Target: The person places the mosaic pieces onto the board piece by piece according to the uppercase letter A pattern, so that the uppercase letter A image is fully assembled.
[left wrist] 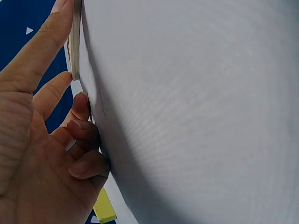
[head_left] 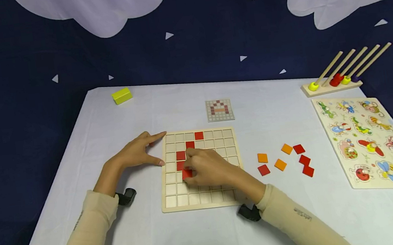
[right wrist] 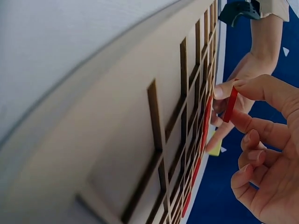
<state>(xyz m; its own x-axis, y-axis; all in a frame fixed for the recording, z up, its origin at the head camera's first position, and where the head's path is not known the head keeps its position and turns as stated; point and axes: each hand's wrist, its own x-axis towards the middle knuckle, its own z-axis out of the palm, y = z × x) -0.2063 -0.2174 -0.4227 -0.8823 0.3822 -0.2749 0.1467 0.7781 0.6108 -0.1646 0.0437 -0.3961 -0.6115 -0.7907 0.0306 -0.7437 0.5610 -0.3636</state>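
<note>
A wooden grid board (head_left: 171,201) lies on the table, with several red square tiles (head_left: 180,155) in its cells. My right hand (head_left: 209,168) is over the board's middle and pinches another red tile (right wrist: 231,105) between thumb and index finger. In the right wrist view that tile is held on edge, off the grid, while the other fingers curl loosely. At the board's left side, my left hand (head_left: 132,153) touches the frame with outstretched thumb and index finger, the index at the far left corner. Its remaining fingers bend loosely in the left wrist view.
Loose orange tiles (head_left: 280,165) and red tiles (head_left: 304,160) lie right of the board. Behind it sits a small pattern card (head_left: 219,110). A yellow block (head_left: 122,95) is at back left; a peg stand (head_left: 332,88) and an insect puzzle board (head_left: 372,142) are at right.
</note>
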